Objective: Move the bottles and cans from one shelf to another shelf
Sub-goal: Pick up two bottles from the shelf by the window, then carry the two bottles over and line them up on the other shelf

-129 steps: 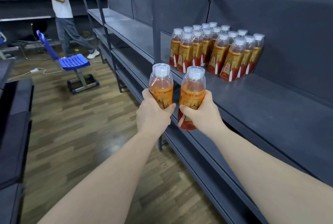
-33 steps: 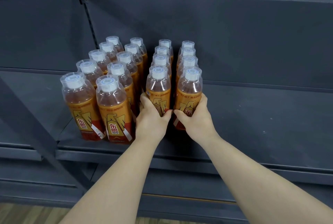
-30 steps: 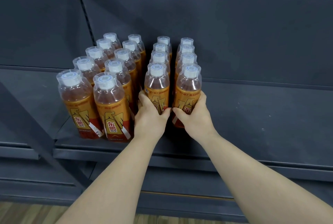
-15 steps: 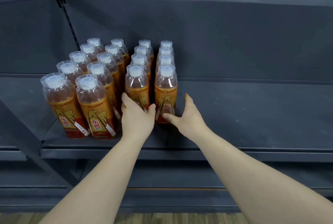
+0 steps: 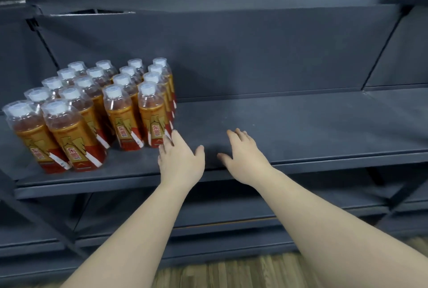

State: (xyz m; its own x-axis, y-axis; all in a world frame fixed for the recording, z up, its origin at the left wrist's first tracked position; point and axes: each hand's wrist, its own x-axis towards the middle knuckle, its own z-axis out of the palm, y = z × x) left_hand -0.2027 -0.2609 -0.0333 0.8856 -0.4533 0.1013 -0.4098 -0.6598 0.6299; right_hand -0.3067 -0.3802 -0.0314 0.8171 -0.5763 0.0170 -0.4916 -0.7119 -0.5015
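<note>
Several orange drink bottles with white caps and red-gold labels stand in rows at the left of a dark grey shelf [image 5: 301, 125]. The two front bottles of the right rows are one bottle [image 5: 120, 118] and its neighbour [image 5: 154, 116]. My left hand [image 5: 180, 160] hovers over the shelf just right of that neighbour, fingers spread, fingertips close to its base, holding nothing. My right hand [image 5: 243, 153] is further right over bare shelf, fingers relaxed and empty.
The shelf's back panel [image 5: 231, 51] rises behind the bottles. Lower shelves [image 5: 231, 223] run beneath, with a slanted metal upright [image 5: 46, 225] at the lower left. Wooden floor [image 5: 220, 271] shows at the bottom. Bare shelf surface stretches to the right of my hands.
Both hands have let go of the two front bottles, which now stand on the shelf, and have drawn back and to the right. My view has shifted right.
</note>
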